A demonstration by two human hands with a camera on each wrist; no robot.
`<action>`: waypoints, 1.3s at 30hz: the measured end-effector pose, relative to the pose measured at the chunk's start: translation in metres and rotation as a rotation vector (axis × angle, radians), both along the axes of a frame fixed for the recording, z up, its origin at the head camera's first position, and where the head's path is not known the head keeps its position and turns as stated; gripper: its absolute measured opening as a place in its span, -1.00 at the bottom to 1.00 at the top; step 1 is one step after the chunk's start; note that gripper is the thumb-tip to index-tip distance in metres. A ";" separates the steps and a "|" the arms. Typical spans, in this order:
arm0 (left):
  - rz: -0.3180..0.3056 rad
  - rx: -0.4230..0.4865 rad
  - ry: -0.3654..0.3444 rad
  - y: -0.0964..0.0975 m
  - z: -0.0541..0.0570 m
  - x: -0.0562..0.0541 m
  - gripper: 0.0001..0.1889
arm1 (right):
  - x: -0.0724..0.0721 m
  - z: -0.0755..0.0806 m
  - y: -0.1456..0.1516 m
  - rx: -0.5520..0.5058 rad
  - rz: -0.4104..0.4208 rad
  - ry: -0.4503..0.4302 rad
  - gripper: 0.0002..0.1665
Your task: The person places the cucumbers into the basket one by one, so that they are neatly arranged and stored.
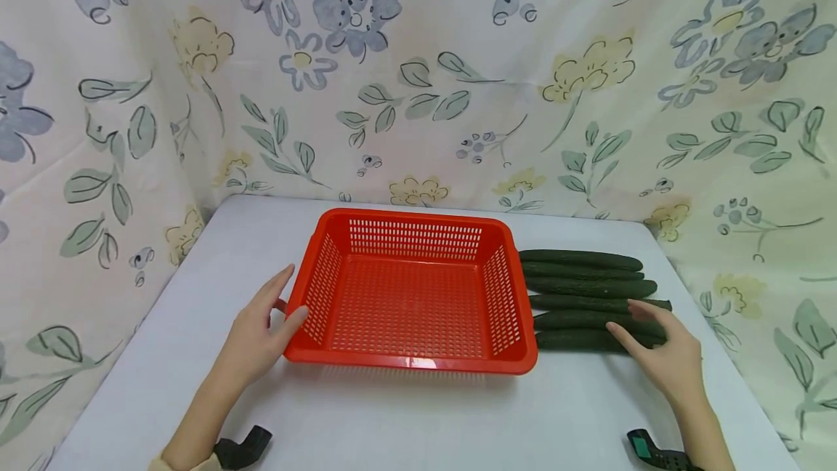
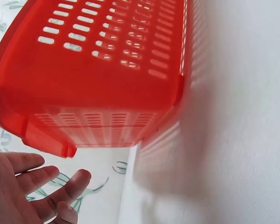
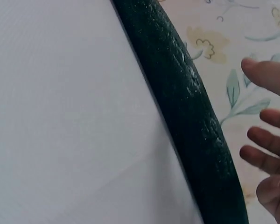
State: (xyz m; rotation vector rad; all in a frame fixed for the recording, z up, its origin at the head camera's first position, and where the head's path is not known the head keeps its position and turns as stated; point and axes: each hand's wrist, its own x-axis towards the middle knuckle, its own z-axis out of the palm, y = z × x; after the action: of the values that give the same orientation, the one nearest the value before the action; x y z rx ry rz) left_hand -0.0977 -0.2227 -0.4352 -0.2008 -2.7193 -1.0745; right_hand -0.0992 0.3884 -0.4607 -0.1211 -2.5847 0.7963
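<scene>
Cucumbers, six side by side, lie on the table just right of the basket. The right grip hovers about their right ends, thumb and fingers spread with nothing between them; the right wrist view shows a gap between fingers and cucumber. The left grip, likewise spread and holding nothing, is beside the basket's left wall; whether its thumb touches the rim cannot be told for sure.

Pinching a cucumber by one end would probably leave its long body unsupported, so it could tip or slip out. The nearest might roll if the thumb nudges it. Farther in, the row is packed closely, so fingers feeling for one may push its neighbours askew. A lift kept too low would likely catch the basket's right rim, and a knock there, or from the left grip, could slide the basket across the table.

Black bands sit on both wrists, nearest the viewer; either could brush the table if the wrist drops. Beyond them, the basket's raised wall stands between the cucumbers and its inside. At the back, a flowered cloth hangs behind the table, clear of either grip.
</scene>
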 end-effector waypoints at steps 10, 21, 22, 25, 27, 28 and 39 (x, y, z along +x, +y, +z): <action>-0.049 -0.011 -0.031 0.010 -0.006 0.009 -0.01 | 0.003 -0.015 0.005 -0.103 0.054 -0.020 -0.47; -0.050 0.074 -0.114 0.010 -0.011 0.012 0.25 | 0.004 -0.019 0.011 -0.063 0.094 -0.017 -0.54; -0.054 0.081 -0.115 0.011 -0.012 0.012 0.27 | 0.006 -0.019 0.013 -0.055 0.104 -0.018 -0.54; -0.064 0.086 -0.106 0.012 -0.013 0.011 0.30 | 0.009 -0.019 0.018 -0.025 0.143 0.001 -0.55; -0.067 0.082 -0.104 0.012 -0.013 0.011 0.32 | 0.009 -0.021 0.020 -0.013 0.169 0.023 -0.53; -0.070 0.081 -0.101 0.012 -0.013 0.011 0.33 | 0.009 -0.021 0.020 -0.005 0.181 0.035 -0.51; -0.081 0.073 -0.125 0.009 -0.011 0.013 0.46 | 0.005 -0.022 0.022 0.143 0.309 0.147 -0.45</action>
State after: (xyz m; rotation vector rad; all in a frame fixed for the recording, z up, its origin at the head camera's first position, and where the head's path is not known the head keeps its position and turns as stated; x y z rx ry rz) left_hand -0.0847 -0.2138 -0.4466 -0.2413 -2.7972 -1.2460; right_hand -0.0946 0.4102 -0.4824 0.3747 -2.5404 0.6904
